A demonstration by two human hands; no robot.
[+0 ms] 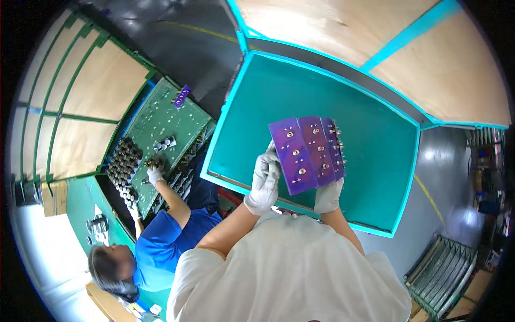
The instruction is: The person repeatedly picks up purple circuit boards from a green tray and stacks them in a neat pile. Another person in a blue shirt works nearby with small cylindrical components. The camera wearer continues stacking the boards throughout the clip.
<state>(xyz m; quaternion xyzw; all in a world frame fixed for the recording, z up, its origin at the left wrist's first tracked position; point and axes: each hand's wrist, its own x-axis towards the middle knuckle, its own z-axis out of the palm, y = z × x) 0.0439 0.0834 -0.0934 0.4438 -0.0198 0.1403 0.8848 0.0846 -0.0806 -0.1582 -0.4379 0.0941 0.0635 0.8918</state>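
Both my hands wear white gloves and hold a set of purple panels [304, 146] over a teal-topped table [370, 129]. Metal posts and small pins stud the panels, which sit in overlapping rows, with pins sticking out along the right edge. My left hand [264, 180] grips the left edge, its fingers partly behind the panels. At the lower right corner, my right hand [328, 196] closes on the edge, and its fingertips are mostly hidden. What kind of part the panels are, I cannot tell.
To the left, a co-worker in a blue shirt [161, 236] handles dark round parts at a green bench [182, 121]. Many more parts [124, 163] stand clustered there, and a small purple piece [182, 96] lies at the far end. A wood-panelled frame [332, 24] rises beyond my table; a rack [442, 273] stands lower right.
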